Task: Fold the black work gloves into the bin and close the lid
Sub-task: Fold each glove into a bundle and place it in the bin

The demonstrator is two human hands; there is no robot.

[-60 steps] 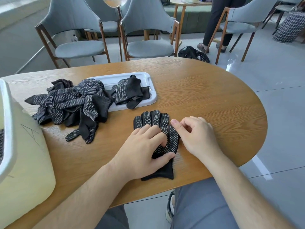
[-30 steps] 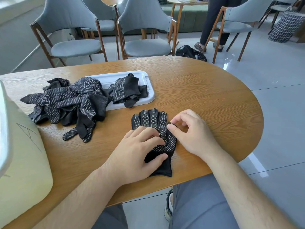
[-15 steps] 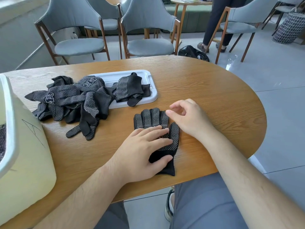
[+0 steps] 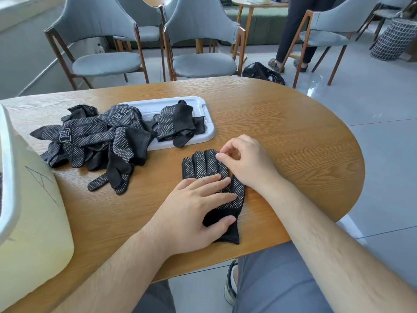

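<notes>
Grey chairs (image 4: 198, 41) stood behind the wooden tabletop (image 4: 293, 136) where you worked. At your far left sat the cream bin (image 4: 33, 222), with no lid on it. Next came a loose pile of dotted black work gloves (image 4: 97, 143), spilling onto what looked like the bin's white lid (image 4: 200, 102), which lay flat with more gloves on it. One glove (image 4: 203, 164) lay flat near the front edge, so you were partway through folding it. Your left hand (image 4: 194, 208) pressed it down, fingers straight across the palm and thumb on the cuff. Your right hand (image 4: 246, 163) was curled at the glove's fingertips; I could not tell whether it had pinched them. The next move called for lifting those tips and doubling them back toward the cuff.
</notes>
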